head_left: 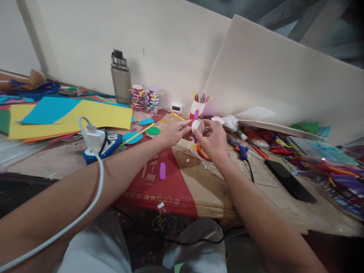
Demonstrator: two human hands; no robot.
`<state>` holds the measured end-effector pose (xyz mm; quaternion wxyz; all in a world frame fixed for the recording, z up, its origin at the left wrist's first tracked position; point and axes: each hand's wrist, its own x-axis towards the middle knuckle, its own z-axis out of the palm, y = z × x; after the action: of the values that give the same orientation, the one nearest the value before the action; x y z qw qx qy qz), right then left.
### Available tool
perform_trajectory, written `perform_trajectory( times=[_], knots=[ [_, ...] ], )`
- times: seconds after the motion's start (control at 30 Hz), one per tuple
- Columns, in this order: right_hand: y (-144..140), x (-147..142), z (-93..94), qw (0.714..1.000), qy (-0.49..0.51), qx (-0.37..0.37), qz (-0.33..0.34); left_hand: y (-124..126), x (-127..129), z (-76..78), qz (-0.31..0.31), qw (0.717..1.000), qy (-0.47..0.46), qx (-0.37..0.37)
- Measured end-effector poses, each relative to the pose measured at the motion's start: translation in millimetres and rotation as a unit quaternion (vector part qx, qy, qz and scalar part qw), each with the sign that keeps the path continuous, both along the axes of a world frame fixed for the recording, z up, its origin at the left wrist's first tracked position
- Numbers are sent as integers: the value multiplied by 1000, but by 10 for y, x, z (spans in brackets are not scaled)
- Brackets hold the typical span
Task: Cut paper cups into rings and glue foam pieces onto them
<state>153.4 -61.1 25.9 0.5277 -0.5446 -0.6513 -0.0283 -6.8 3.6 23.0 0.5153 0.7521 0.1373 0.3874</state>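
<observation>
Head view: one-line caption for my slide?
Both hands, left hand and right hand, hold a small white paper cup above a cluttered craft table.

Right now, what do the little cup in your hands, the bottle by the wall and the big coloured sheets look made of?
The small cup between both hands looks like white paper with a red band; too small to be sure. The bottle looks like brushed metal: dull grey-brown sheen, dark cap. The coloured sheets look like matte craft paper or thin foam, flat and unshiny.

Bottle [120,77] behind paper sheets [71,115], phone [290,182] right of cardboard [182,185]
</observation>
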Motion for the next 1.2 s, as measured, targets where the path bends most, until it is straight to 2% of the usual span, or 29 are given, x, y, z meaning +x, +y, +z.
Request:
perform_trajectory(
  times=[0.13, 0.4, 0.8, 1.2],
  knots=[
    [-7, -7, 5, 1000, 5, -7, -3, -16, 2, 10, 19, 1000, 1, 13],
    [-9, -7, 14, 1000, 9, -7, -11, -36, 11, 18, 11, 1000, 2, -21],
    [10, 0, -10, 999, -22, -14, -28, -46, 27, 30, 71, 995, 48, 57],
    [15, -18, -13, 1000, 2, -7, -27, -94, 43, 48, 76, 997, 17, -28]
  ],
)
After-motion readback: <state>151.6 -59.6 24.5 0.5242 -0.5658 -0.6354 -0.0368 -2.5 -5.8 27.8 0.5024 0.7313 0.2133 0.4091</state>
